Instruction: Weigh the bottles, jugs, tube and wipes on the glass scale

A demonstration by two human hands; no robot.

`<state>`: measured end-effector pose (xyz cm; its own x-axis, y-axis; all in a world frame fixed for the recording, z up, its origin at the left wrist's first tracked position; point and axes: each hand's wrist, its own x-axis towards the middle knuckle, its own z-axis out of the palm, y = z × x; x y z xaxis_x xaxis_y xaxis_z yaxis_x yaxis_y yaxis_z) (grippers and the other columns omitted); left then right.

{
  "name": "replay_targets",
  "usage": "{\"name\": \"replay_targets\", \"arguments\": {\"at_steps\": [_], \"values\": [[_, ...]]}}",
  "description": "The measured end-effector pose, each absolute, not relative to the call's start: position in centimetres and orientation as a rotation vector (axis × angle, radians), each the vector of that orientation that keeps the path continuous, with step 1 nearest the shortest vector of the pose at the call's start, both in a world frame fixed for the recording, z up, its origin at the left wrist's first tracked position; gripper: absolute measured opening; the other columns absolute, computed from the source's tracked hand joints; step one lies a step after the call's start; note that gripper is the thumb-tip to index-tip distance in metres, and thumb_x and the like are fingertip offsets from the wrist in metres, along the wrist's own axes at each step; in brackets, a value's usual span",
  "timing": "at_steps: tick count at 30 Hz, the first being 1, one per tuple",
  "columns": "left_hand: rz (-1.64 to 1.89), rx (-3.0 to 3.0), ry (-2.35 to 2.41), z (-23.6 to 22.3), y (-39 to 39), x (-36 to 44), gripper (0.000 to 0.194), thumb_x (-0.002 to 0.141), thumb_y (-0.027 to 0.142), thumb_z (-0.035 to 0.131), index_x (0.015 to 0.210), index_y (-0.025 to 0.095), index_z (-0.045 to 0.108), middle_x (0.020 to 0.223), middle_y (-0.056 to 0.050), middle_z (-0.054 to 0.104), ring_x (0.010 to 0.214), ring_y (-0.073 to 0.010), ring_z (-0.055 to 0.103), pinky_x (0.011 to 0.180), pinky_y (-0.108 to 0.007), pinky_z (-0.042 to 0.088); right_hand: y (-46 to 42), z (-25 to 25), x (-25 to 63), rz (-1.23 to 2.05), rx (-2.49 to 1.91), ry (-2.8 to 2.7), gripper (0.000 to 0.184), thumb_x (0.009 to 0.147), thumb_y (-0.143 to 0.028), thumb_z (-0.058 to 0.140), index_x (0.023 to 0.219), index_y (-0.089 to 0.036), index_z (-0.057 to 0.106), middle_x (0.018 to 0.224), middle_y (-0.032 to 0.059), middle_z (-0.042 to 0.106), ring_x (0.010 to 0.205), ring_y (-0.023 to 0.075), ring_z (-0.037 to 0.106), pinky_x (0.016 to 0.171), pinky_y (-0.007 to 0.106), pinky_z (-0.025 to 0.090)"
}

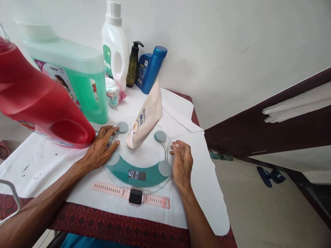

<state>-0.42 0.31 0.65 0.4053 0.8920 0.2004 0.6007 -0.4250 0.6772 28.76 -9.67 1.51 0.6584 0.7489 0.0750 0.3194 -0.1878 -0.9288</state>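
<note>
A round glass scale (144, 162) with a teal band and a lit display lies on a white sheet. A cream tube (146, 119) stands cap-down on its middle, leaning right. My left hand (102, 148) lies flat on the scale's left rim, fingers stretched out, holding nothing. At the scale's right rim my right hand (182, 162) rests with fingers curled loosely, touching the edge and holding nothing I can see.
A pink smartwatch (136, 196) lies in front of the scale. A red jug (38, 100), a green jug (74, 72), a white bottle (115, 44), a dark pump bottle (133, 63) and a blue bottle (151, 69) stand behind. Floor with blue slippers (270, 175) lies right.
</note>
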Motion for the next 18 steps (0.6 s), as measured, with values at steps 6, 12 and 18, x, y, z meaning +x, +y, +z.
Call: {"name": "replay_targets", "arguments": {"at_steps": [6,12,18], "values": [[0.697,2.122,1.258,1.0,0.31,-0.38,0.054,0.102,0.043,0.05,0.152,0.022,0.048,0.15,-0.015,0.045,0.122,-0.0273,0.064,0.115,-0.055,0.051,-9.41,1.28,28.69,0.46,-1.843,-0.923,0.062,0.094,-0.078,0.048,0.118,-0.022,0.064,0.121,0.0125,0.071,0.108,0.029,0.067,0.097,0.048,0.05],[0.683,2.126,1.26,1.14,0.23,-0.4,0.053,0.103,0.043,0.051,0.152,0.022,0.048,0.153,-0.016,0.043,0.131,-0.0317,0.06,0.116,-0.058,0.05,-9.44,1.16,28.88,0.436,-1.869,-0.983,0.06,0.095,-0.075,0.049,0.115,-0.021,0.065,0.116,0.0133,0.072,0.105,0.0287,0.066,0.093,0.045,0.049],[0.682,2.117,1.265,1.09,0.22,-0.44,0.054,0.103,0.045,0.051,0.153,0.022,0.048,0.154,-0.016,0.043,0.133,-0.0322,0.059,0.115,-0.058,0.051,-9.45,1.27,28.91,0.409,-1.885,-1.027,0.059,0.096,-0.074,0.047,0.113,-0.021,0.066,0.113,0.0126,0.072,0.099,0.0271,0.065,0.09,0.043,0.049]]}}
